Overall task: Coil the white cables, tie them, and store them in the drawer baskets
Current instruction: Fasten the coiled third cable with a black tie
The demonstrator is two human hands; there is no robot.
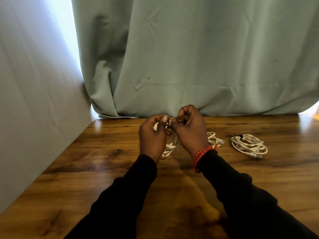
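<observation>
I see both hands raised at the table's far middle. Left hand (pixel 152 133) grips a white cable coil (pixel 170 145), loops hanging to the wooden table (pixel 103 152). Right hand (pixel 189 129) pinches a small dark tie (pixel 168 127) at the coil's top. Tied second coil (pixel 248 144) lies to the right, well apart.

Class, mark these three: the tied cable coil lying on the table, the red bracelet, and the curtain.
tied cable coil (pixel 249 144), head view, white loops at its middle.
red bracelet (pixel 201 155), head view, braided band on right wrist.
curtain (pixel 207 57), head view, plain fabric.
</observation>
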